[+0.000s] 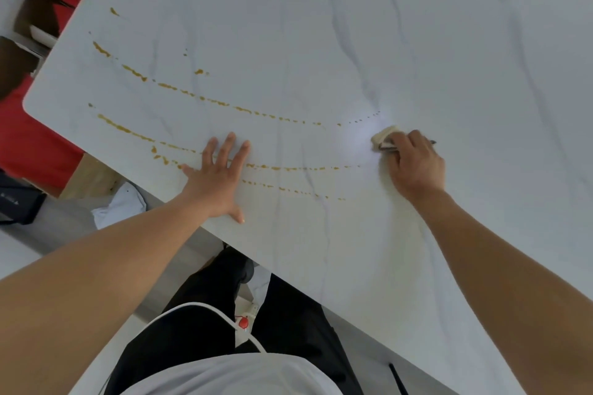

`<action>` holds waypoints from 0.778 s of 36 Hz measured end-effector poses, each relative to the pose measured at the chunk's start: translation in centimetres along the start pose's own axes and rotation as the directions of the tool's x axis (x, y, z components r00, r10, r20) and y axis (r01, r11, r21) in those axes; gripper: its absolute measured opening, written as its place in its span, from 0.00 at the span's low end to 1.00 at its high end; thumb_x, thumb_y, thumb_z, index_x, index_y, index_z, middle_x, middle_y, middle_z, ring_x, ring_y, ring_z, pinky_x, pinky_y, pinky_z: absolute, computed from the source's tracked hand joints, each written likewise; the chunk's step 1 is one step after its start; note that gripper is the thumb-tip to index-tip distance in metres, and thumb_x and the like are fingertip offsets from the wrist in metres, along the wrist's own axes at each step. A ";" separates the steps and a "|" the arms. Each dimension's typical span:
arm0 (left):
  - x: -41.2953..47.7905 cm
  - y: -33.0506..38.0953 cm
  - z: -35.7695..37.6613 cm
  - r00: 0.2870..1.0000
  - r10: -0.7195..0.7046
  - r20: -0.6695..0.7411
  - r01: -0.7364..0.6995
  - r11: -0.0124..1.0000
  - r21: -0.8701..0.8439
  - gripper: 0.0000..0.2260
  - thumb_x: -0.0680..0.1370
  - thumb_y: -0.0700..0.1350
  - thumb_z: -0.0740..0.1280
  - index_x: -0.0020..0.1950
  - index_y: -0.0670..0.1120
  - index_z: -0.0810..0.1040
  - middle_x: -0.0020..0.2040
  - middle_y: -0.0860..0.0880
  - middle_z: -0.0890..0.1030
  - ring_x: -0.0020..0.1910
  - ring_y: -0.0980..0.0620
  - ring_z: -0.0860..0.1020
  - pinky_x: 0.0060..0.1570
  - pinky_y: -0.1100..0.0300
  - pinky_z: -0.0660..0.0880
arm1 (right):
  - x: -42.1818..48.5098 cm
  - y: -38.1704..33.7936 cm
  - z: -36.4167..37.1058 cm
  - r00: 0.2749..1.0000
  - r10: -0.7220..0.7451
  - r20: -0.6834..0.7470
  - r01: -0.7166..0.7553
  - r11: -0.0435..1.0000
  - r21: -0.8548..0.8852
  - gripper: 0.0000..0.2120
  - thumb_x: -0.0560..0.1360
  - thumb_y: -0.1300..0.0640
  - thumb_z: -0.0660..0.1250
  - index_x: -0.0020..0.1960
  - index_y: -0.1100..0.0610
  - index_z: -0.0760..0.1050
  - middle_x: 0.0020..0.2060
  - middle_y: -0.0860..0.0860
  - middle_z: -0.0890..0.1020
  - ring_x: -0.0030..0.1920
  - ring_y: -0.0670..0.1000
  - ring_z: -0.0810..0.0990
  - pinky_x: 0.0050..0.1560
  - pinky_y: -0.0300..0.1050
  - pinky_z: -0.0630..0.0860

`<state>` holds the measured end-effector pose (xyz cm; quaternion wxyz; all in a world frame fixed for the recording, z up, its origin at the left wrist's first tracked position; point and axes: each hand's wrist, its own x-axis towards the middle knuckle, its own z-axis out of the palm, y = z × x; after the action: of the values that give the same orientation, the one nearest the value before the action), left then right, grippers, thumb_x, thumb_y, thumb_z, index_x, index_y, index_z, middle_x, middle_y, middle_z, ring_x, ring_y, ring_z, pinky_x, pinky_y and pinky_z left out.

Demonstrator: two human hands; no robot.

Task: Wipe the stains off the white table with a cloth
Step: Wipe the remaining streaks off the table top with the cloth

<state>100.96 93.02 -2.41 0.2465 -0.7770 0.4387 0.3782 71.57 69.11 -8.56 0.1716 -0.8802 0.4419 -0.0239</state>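
Fingers of right hand (414, 163) curled over cloth (383, 137), pressing it to table (321, 26) at end of stains (205, 99). Left hand (218, 181) flat, fingers splayed. Cloth soft, light, probably folded; grip bunched top, palm down.

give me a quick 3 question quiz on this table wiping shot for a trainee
1. True or false: the left hand lies flat, fingers straight, on the white table.
2. What does the right hand grip? A) a cloth B) a spray bottle C) nothing
3. Fill in: most of the brown stains lie to the person's ___ of the cloth.

Key: 1 true; 2 A; 3 left
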 end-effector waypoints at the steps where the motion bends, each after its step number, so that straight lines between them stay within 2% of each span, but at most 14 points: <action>1: 0.0 0.0 0.0 1.000 0.000 0.001 0.000 1.000 -0.003 0.73 0.60 0.64 0.83 0.78 0.57 0.24 0.77 0.52 0.22 0.79 0.40 0.30 0.67 0.21 0.59 | 0.0 -0.5 0.1 0.991 0.132 -0.026 -0.131 0.991 0.030 0.10 0.75 0.59 0.62 0.55 0.56 0.75 0.46 0.55 0.75 0.48 0.61 0.75 0.36 0.48 0.71; 3: 0.0 0.0 0.0 1.000 -0.002 0.003 0.002 1.000 -0.002 0.73 0.60 0.64 0.83 0.78 0.57 0.24 0.77 0.52 0.22 0.79 0.40 0.30 0.67 0.21 0.59 | -0.8 -1.7 0.5 0.989 0.143 -0.031 -0.142 0.989 0.033 0.09 0.75 0.58 0.61 0.54 0.57 0.74 0.46 0.56 0.74 0.48 0.61 0.75 0.34 0.50 0.72; 5: 0.0 0.0 0.0 1.000 -0.004 0.006 0.004 1.000 0.001 0.73 0.59 0.64 0.83 0.78 0.57 0.24 0.77 0.52 0.22 0.80 0.40 0.31 0.67 0.21 0.59 | -2.4 -2.6 1.3 0.994 -0.109 0.006 0.109 0.994 -0.015 0.09 0.75 0.56 0.59 0.52 0.56 0.74 0.44 0.55 0.74 0.44 0.60 0.75 0.29 0.47 0.70; 7: 0.0 0.1 0.0 1.000 -0.006 0.006 0.006 1.000 -0.003 0.73 0.59 0.63 0.83 0.77 0.57 0.24 0.77 0.52 0.22 0.80 0.40 0.31 0.67 0.20 0.59 | -3.5 -2.5 1.7 0.927 -0.363 0.097 0.366 0.931 -0.018 0.10 0.75 0.56 0.58 0.51 0.55 0.76 0.43 0.54 0.75 0.41 0.59 0.76 0.26 0.45 0.70; 9: 0.1 0.1 0.0 1.000 -0.006 0.007 0.006 1.000 -0.006 0.73 0.59 0.63 0.84 0.77 0.57 0.24 0.77 0.52 0.22 0.80 0.40 0.31 0.67 0.20 0.59 | -3.6 -2.3 1.6 0.891 -0.435 0.128 0.440 0.898 -0.014 0.12 0.75 0.56 0.57 0.51 0.55 0.78 0.43 0.54 0.75 0.41 0.59 0.76 0.26 0.45 0.70; 12: 0.1 0.0 0.0 1.000 -0.009 0.007 0.009 1.000 -0.009 0.73 0.59 0.63 0.84 0.77 0.58 0.23 0.77 0.53 0.22 0.79 0.40 0.30 0.67 0.20 0.58 | -3.1 -2.9 1.4 0.989 -0.133 0.063 0.131 0.991 0.024 0.12 0.74 0.55 0.56 0.52 0.55 0.76 0.44 0.53 0.74 0.43 0.58 0.75 0.29 0.45 0.69; 14: 0.0 0.0 0.0 1.000 -0.012 0.010 0.012 1.000 -0.008 0.73 0.60 0.63 0.84 0.77 0.58 0.23 0.77 0.53 0.21 0.79 0.40 0.30 0.68 0.20 0.58 | -3.3 -4.0 1.6 0.998 0.070 0.000 -0.070 0.995 0.066 0.12 0.73 0.56 0.57 0.52 0.56 0.75 0.43 0.54 0.74 0.45 0.59 0.74 0.31 0.45 0.66; 16: 0.0 0.0 -0.1 1.000 -0.010 0.010 0.010 1.000 -0.008 0.73 0.60 0.63 0.84 0.77 0.57 0.24 0.77 0.52 0.22 0.79 0.40 0.30 0.67 0.21 0.59 | -4.3 -5.1 2.1 0.999 0.045 0.004 -0.046 0.998 0.051 0.12 0.73 0.56 0.56 0.51 0.56 0.75 0.43 0.54 0.74 0.44 0.59 0.74 0.30 0.45 0.65; 19: 0.0 0.1 -0.2 1.000 -0.009 0.016 0.009 1.000 -0.005 0.73 0.60 0.63 0.83 0.78 0.57 0.24 0.77 0.52 0.22 0.79 0.40 0.30 0.67 0.21 0.59 | -5.9 -5.3 2.7 0.958 -0.276 0.083 0.276 0.961 0.014 0.10 0.74 0.56 0.58 0.50 0.56 0.76 0.43 0.54 0.74 0.41 0.59 0.75 0.26 0.43 0.66; 21: 0.0 0.0 -0.1 1.000 -0.007 0.016 0.007 1.000 -0.006 0.73 0.60 0.63 0.83 0.78 0.57 0.24 0.77 0.52 0.22 0.79 0.40 0.30 0.67 0.21 0.58 | -5.9 -4.8 2.7 0.913 -0.393 0.113 0.393 0.919 0.020 0.10 0.74 0.57 0.59 0.50 0.56 0.78 0.42 0.54 0.75 0.40 0.58 0.76 0.25 0.44 0.69; 22: 0.1 0.0 0.0 1.000 -0.004 0.014 0.004 1.000 -0.006 0.73 0.60 0.63 0.83 0.78 0.57 0.24 0.77 0.52 0.22 0.79 0.40 0.30 0.67 0.20 0.58 | -5.7 -4.7 2.6 0.928 -0.356 0.109 0.355 0.934 0.030 0.11 0.74 0.56 0.58 0.51 0.55 0.78 0.43 0.53 0.75 0.40 0.58 0.76 0.25 0.45 0.70; 24: 0.1 -0.1 0.1 1.000 -0.001 0.013 0.001 1.000 -0.008 0.73 0.59 0.63 0.83 0.78 0.57 0.24 0.77 0.52 0.22 0.79 0.40 0.30 0.67 0.20 0.58 | -5.2 -5.0 2.2 0.990 -0.124 0.065 0.119 0.991 0.066 0.13 0.74 0.55 0.56 0.52 0.55 0.77 0.43 0.53 0.75 0.42 0.58 0.76 0.27 0.45 0.70; 26: 0.1 0.0 0.1 1.000 -0.004 0.014 0.004 1.000 -0.006 0.73 0.59 0.63 0.83 0.78 0.57 0.24 0.77 0.53 0.22 0.79 0.40 0.30 0.67 0.20 0.58 | -5.2 -5.7 2.2 0.997 0.079 0.009 -0.080 0.992 0.096 0.14 0.73 0.56 0.55 0.52 0.56 0.76 0.43 0.53 0.74 0.43 0.58 0.75 0.29 0.44 0.68; 28: 0.1 0.0 0.0 1.000 -0.013 0.016 0.013 1.000 -0.001 0.73 0.59 0.63 0.83 0.77 0.57 0.23 0.76 0.53 0.22 0.79 0.40 0.30 0.67 0.21 0.58 | -5.9 -6.6 2.5 0.999 0.042 0.010 -0.043 0.997 0.069 0.12 0.73 0.56 0.56 0.51 0.56 0.76 0.42 0.53 0.74 0.42 0.58 0.75 0.28 0.43 0.66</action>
<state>100.97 93.00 -2.50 0.2522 -0.7767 0.4316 0.3832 73.59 78.09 -8.15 0.2046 -0.8642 0.4585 -0.0317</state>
